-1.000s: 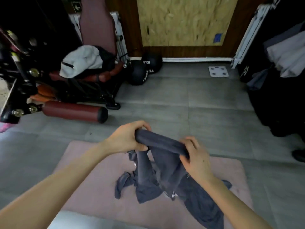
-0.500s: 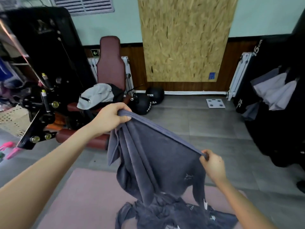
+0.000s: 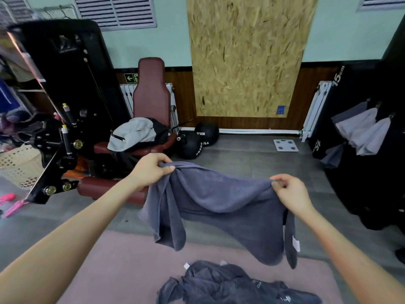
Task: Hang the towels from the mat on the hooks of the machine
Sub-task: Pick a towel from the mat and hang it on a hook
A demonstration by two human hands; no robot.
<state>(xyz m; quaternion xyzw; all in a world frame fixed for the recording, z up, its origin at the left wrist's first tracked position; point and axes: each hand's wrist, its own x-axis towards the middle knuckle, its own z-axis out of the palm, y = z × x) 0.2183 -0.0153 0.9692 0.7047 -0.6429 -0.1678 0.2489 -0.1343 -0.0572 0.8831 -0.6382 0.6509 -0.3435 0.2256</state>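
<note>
Above pink mat (image 3: 109, 260): grips bunched corner of grey towel (image 3: 219, 198) in left hand (image 3: 151, 170) at towel's 10 o'clock, pinches edge in right hand (image 3: 289, 191) at 2 o'clock.

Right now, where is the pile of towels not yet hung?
In the head view, the towel pile lies bottom centre on the pink mat, just below the grey towel that the left hand and right hand hold up.
</note>
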